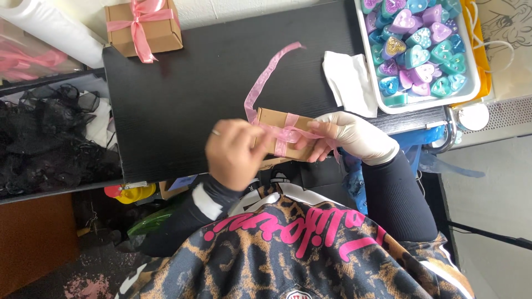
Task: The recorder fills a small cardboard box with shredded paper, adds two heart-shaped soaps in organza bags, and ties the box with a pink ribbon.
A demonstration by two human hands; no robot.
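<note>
Across the upper middle – black tabletop (pixel 183 83): carries a white tissue (pixel 350 80) at right.
Upper right – white tray (pixel 382 98): filled with heart-shaped pieces in teal, purple and pink, well apart from the hands.
Upper left – tied box (pixel 145 27): brown, with a pink bow.
Centre – small brown box (pixel 277 119): held between both hands over the tabletop's near edge. The pink ribbon (pixel 274 72) crosses its top, and one tail trails upward.
Risk: the crossing could slide off a box corner if either pinch slackens, and the loose tail may snag.
Left hand (pixel 235 155): bare and ringed, fingers curled together, pinching the ribbon at the box's left end.
Right hand (pixel 354 135): gloved, fingers pressed around the box's right end, touching the ribbon.
</note>
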